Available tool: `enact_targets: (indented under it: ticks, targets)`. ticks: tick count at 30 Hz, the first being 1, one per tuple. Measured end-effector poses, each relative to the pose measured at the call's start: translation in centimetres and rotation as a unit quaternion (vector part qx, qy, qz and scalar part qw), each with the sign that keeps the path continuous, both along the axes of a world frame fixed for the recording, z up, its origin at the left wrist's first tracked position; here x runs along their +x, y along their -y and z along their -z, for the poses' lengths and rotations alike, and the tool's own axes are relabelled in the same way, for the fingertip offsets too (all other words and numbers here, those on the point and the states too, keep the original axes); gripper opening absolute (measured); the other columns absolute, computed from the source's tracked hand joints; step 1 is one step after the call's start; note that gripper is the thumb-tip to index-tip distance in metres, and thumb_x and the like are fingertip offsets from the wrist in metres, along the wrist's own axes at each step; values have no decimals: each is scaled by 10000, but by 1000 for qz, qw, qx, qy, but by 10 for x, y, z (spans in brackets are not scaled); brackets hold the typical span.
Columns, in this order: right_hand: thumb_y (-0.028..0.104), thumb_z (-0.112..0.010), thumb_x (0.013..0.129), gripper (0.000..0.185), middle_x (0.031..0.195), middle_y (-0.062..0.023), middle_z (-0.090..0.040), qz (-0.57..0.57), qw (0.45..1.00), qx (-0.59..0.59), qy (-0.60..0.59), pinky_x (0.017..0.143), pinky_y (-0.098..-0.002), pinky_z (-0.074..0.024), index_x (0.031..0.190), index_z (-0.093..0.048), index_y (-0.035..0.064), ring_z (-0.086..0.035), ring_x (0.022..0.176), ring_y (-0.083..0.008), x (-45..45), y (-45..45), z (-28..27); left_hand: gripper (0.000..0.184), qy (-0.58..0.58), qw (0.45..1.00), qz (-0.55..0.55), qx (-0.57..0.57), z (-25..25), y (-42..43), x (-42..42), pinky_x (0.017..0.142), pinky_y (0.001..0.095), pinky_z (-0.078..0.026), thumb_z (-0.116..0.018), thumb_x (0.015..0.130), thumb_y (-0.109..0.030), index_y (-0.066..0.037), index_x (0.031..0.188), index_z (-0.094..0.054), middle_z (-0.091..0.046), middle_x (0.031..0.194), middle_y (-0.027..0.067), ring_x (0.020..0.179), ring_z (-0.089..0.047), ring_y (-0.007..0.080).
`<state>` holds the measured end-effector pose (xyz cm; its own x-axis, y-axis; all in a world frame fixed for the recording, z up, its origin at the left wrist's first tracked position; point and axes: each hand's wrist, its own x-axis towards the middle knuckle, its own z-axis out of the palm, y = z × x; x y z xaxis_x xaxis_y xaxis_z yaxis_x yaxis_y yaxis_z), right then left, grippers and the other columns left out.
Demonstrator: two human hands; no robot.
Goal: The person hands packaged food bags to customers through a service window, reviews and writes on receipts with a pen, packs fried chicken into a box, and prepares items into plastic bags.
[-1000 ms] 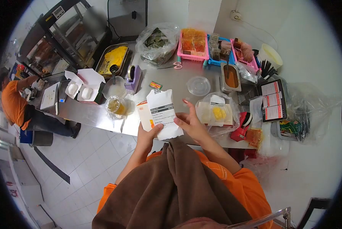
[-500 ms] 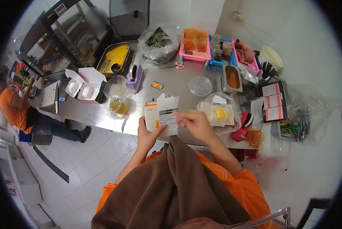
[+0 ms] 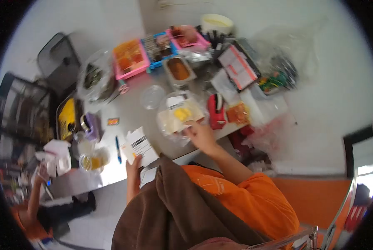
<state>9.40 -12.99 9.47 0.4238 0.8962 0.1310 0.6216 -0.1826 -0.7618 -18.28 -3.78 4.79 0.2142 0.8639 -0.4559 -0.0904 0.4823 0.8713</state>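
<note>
My left hand [image 3: 134,163] grips a folded white carton [image 3: 141,146] with dark printed lines and an orange patch, at the table's front edge. My right hand [image 3: 200,136] is at the lower edge of a clear plastic bag [image 3: 166,127]. Motion blurs its fingertips, so I cannot tell whether they hold the bag or only touch it. On the bag lie pale paper or card, a small printed slip [image 3: 175,101] and a soft-looking yellow item [image 3: 182,113]. Left of the carton, a blue pen [image 3: 118,150] lies on the steel table [image 3: 130,104].
A red-and-black device [image 3: 217,111] stands right of the bag, beside a tablet [image 3: 239,66]. Pink baskets [image 3: 130,58], a sauce pan [image 3: 178,69] and a round lid [image 3: 152,97] lie behind. At left are a purple tape dispenser [image 3: 91,127], a cup [image 3: 92,161] and a co-worker's arm [image 3: 35,189].
The view has swung right. My right hand has left the carton and gone to the plastic bag. My left hand keeps the carton, now nearer my body, and the blue pen shows.
</note>
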Motion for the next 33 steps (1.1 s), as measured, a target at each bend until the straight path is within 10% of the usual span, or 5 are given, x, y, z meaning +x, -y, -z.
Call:
enact_targets:
  ticks: [6,8,13,17,33]
  targets:
    - [12,-541,737,147,893,-151,-615,399,910,39,109,724,-339,-463,866,-610,9,-589,840,-295,194,136,68,500,-126,991,25,40,68,-48,-9,735,287,-455,-658,764,-261,13,1138,-472,-575,1007,107,888,-564,198]
    - [-8,-518,746,168,833,-143,-620,362,871,57,327,686,-357,-471,881,-618,-3,-598,713,-303,261,170,94,491,-198,976,17,93,81,-65,-8,813,293,-410,-663,760,-281,8,1127,-511,-578,1031,105,907,-544,189]
    - [12,-558,698,140,868,-133,-610,284,903,-37,320,707,-375,-471,828,-608,16,-585,784,-306,383,211,117,572,-530,752,-28,391,90,-80,-10,910,426,-350,-696,697,-257,-7,1159,-471,-445,1147,226,1068,-429,363]
    - [54,-624,639,130,870,-132,-607,2,961,-242,134,702,-352,-469,763,-588,38,-580,810,-274,448,214,101,525,-501,755,8,422,49,-43,18,961,444,-261,-683,698,-198,-43,1148,-460,-376,1189,210,1125,-345,364]
    - [42,-536,743,38,808,-129,-528,79,943,-39,320,784,-405,-391,730,-534,6,-487,820,-330,378,196,-2,283,-416,756,38,504,-18,5,85,934,404,-296,-634,698,-34,-40,959,-522,-445,1156,168,1102,-392,319]
